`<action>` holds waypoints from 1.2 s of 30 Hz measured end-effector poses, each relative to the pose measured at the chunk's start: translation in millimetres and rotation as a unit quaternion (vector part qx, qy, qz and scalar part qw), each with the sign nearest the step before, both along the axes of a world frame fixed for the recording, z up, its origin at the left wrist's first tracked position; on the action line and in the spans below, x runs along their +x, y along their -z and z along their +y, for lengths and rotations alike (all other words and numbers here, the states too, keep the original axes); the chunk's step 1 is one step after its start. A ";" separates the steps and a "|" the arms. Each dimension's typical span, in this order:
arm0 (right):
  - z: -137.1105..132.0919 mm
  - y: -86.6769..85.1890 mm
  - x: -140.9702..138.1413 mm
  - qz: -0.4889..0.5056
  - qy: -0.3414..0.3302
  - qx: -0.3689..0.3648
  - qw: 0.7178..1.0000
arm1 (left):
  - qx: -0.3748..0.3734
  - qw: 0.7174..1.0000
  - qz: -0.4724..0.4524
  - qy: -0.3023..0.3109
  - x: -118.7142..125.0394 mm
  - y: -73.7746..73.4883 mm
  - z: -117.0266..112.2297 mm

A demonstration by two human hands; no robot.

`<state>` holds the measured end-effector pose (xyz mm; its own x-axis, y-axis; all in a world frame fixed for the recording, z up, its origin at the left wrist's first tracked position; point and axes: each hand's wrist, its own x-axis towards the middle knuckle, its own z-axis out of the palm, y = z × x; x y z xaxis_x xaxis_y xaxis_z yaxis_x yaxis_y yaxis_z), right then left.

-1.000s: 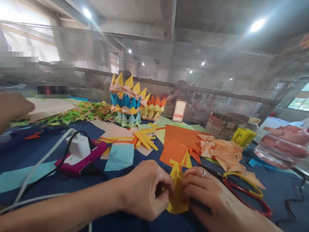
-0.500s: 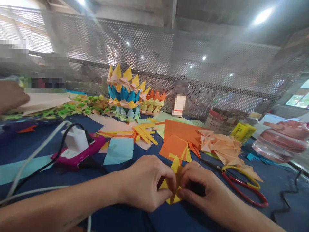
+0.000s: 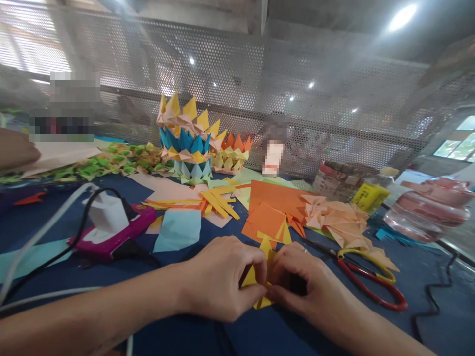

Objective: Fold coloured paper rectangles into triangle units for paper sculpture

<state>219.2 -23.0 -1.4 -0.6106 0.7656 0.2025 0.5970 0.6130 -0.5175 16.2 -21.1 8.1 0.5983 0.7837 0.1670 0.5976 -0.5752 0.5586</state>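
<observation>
Both my hands meet low in the middle over the dark blue table (image 3: 67, 257). My left hand (image 3: 218, 279) and my right hand (image 3: 304, 289) pinch a small folded yellow paper piece (image 3: 256, 284) between thumbs and fingers, mostly hiding it. A ring shows on my right hand. Just beyond lie orange paper sheets (image 3: 274, 207) with yellow strips (image 3: 218, 202), and a heap of folded peach paper units (image 3: 341, 222). Red and yellow scissors (image 3: 371, 279) lie right of my right hand.
A tall modular paper crown in yellow, peach and blue (image 3: 185, 143) stands at the back, with green folded pieces (image 3: 111, 165) to its left. A white charger on a magenta power strip (image 3: 111, 227) with cables sits left. A clear jar (image 3: 430, 210) lies right. Another person's hand (image 3: 15, 148) shows far left.
My hands have drawn closer together, folding the yellow paper into a smaller shape, so less of it shows. The view has shifted slightly rightwards and down.
</observation>
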 end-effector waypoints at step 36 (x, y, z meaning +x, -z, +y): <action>-7.0 -6.2 5.3 -0.016 0.001 -0.019 1.000 | -0.102 0.990 -0.002 0.094 -7.6 -5.5 5.3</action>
